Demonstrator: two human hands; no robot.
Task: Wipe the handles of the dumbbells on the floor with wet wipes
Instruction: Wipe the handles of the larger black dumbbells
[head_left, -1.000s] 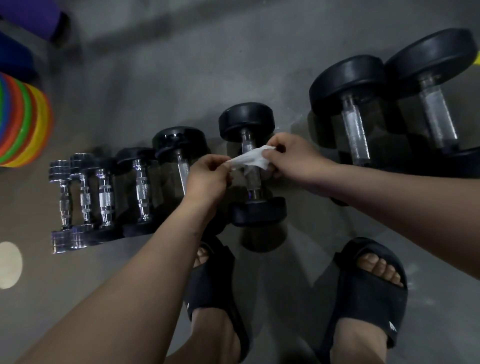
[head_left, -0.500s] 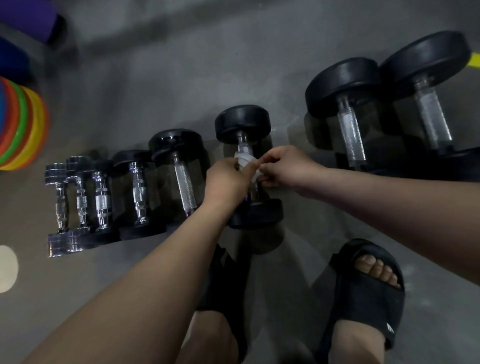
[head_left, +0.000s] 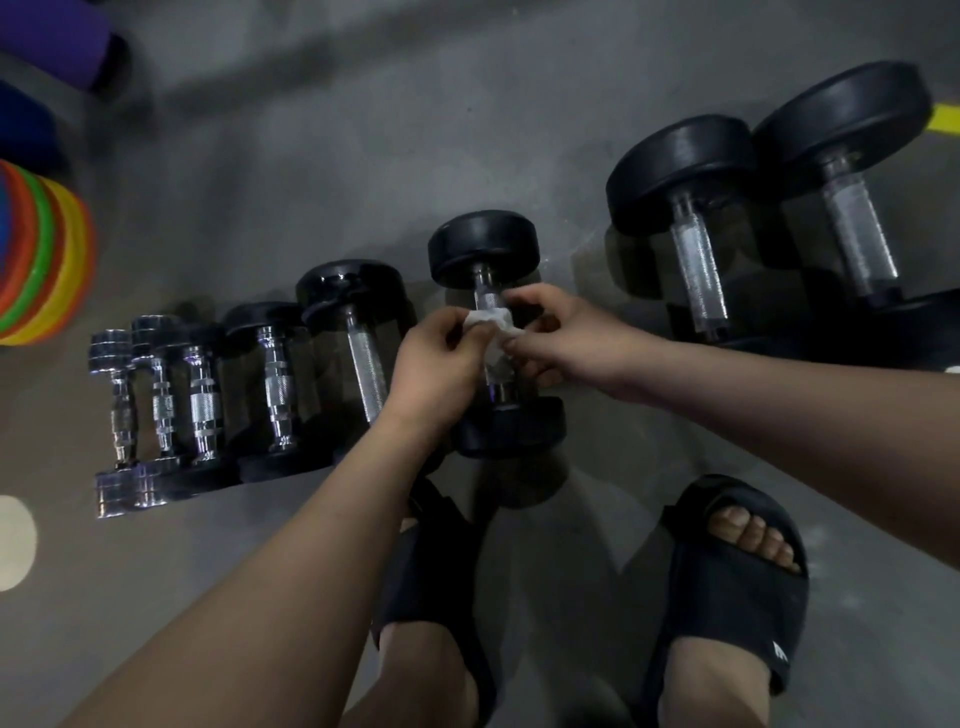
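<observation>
chrome dumbbells (head_left: 161, 405) lie leftmost on the floor (head_left: 363, 156). mid-row, the left hand (head_left: 439, 358) and right hand (head_left: 561, 332) each pinch an end of a wet wipe (head_left: 488, 318) draped over the handle (head_left: 487, 299) of a black dumbbell (head_left: 483, 249); keeping it taut should clean best.

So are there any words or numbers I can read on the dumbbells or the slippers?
No text here can be read.
Right slipper: a small white mark near its outer edge, too blurred to read.
Dumbbells: no numbers show on the black ends.
Wet wipe: plain white, no print visible.
</observation>
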